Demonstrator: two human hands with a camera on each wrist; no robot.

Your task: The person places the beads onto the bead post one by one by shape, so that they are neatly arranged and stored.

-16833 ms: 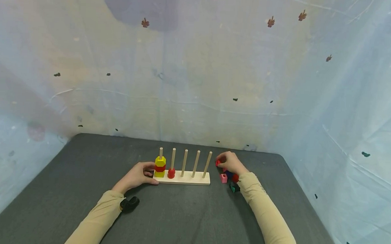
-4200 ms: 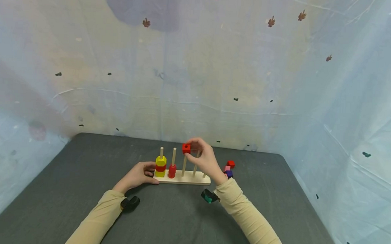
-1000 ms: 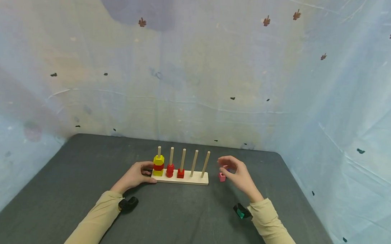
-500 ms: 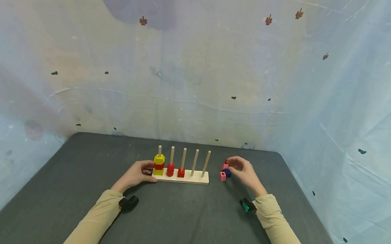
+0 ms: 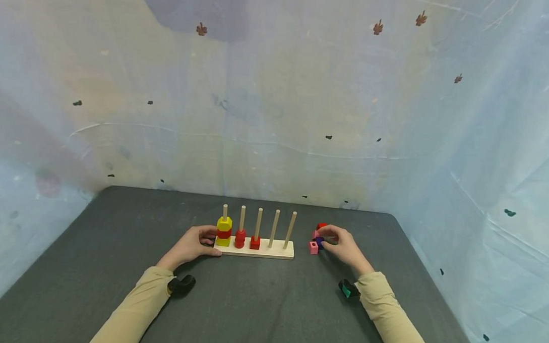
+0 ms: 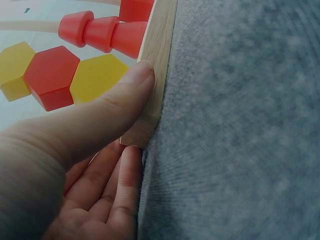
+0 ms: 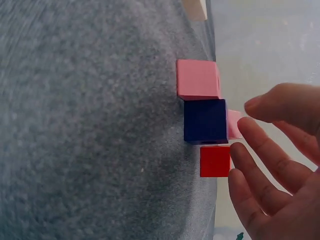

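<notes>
My left hand (image 5: pixel 191 247) grips the left end of a wooden peg board (image 5: pixel 276 253), thumb along the front edge, fingers behind the end. The first peg carries yellow beads (image 6: pixel 101 77) with a red hexagonal bead (image 6: pixel 51 76) between them. On the second peg sit red rounded beads (image 5: pixel 240 239); a red cube bead (image 5: pixel 255 243) is on the third. My right hand (image 7: pixel 285 165) reaches over loose cube beads, fingers spread and bent, fingertips close to a dark blue cube (image 7: pixel 205 121) and a red cube (image 7: pixel 215 161). Nothing shows between thumb and fingers.
A pink cube (image 7: pixel 197 80) lies beside the blue one, with another pink cube (image 7: pixel 234 124) behind. These loose cubes stand on the dark grey table (image 5: pixel 251 307), right of the board. A patterned pale sheet (image 5: pixel 276 116) hangs behind the table.
A red rounded bead was added to the second peg. My right hand then brought a red cube to the third peg and moved back right, lowering over the loose cubes. My left hand stays put.
</notes>
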